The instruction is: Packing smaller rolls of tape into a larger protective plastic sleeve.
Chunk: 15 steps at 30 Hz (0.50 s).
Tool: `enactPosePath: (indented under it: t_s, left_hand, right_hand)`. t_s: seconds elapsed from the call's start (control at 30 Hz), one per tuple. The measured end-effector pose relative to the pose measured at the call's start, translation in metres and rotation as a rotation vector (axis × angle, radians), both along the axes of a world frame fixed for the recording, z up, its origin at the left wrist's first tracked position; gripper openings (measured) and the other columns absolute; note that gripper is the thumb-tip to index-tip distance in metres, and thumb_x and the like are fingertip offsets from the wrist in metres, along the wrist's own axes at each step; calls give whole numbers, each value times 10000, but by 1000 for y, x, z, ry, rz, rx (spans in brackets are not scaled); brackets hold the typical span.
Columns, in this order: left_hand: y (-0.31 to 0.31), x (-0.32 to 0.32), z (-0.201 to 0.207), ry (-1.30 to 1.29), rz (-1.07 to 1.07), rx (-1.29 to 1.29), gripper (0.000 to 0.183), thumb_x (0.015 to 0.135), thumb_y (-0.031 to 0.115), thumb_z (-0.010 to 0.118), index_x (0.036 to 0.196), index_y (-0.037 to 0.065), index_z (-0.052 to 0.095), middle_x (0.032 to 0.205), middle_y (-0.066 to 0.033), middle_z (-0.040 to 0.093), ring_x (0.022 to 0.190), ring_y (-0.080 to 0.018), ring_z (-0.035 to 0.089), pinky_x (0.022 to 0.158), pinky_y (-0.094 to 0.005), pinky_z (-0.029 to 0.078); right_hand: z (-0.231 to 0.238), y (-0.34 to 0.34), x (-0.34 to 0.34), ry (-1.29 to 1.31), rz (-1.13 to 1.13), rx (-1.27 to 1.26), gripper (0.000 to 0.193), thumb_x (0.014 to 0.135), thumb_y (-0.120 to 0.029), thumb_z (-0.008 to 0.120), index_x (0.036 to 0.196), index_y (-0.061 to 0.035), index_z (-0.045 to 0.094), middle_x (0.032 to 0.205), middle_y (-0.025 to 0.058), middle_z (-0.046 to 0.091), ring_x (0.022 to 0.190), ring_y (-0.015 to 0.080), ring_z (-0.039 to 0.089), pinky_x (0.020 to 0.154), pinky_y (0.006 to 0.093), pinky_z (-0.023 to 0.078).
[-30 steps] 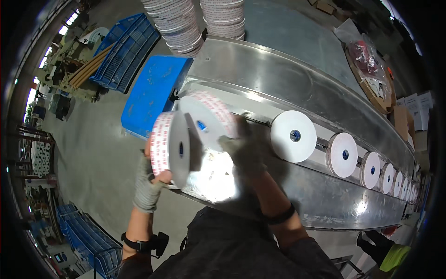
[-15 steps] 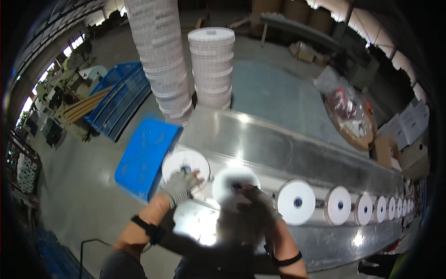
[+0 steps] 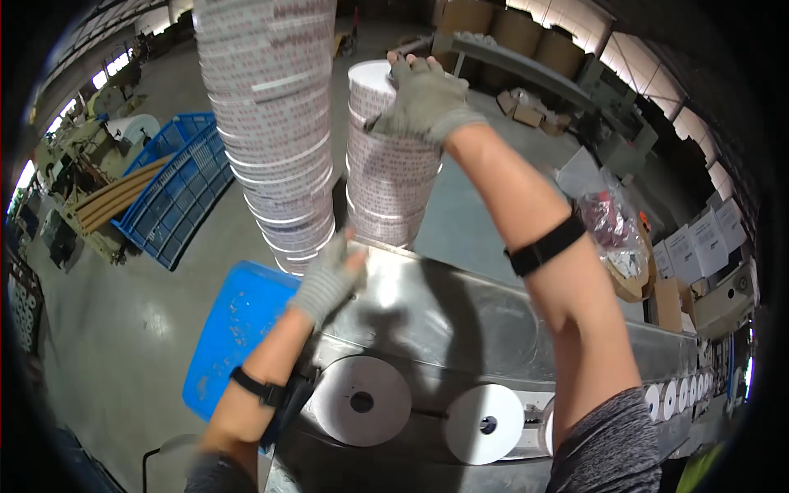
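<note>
Right hand [image 3: 423, 100] lay on the short roll pile [image 3: 390, 179], grip unclear; left hand [image 3: 329, 278], fingers apart, was near the tall pile [image 3: 275, 123].

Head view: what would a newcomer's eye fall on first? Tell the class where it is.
First, the tall left stack of printed rolls, cut off by the top edge, and the shorter stack beside it, the gloved right hand at its top. Below, white-faced rolls form a row along a metal bench, a blue cover at its left end.
</note>
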<state>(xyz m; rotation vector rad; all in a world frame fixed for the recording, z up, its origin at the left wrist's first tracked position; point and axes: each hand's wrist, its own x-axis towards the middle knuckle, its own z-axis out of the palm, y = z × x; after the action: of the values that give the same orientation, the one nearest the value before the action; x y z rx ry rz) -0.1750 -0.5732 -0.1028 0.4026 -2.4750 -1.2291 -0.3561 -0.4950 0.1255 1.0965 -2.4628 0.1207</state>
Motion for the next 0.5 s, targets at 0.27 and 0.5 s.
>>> enactPosePath:
  t_s: [0.27, 0.5]
  left_hand:
    - [-77, -164, -50, -340, 232, 215, 838, 898, 580, 447, 1470, -6, 268, 1469, -266, 345, 1372, -377, 338, 1123, -393, 286]
    - [-123, -221, -134, -724, -29, 416, 675, 928, 635, 349, 1316, 100, 492, 1298, -187, 548, 1073, -379, 586, 853, -556, 482]
  right_hand:
    - [-20, 95, -167, -221, -9, 290, 409, 913, -425, 463, 1236, -232, 625, 1205, 85, 637, 1114, 249, 557, 1008, 351, 391]
    - [-96, 224, -209, -365, -275, 58, 290, 919, -262, 570, 1196, -202, 631, 1146, 111, 641, 946, 272, 613, 866, 336, 498]
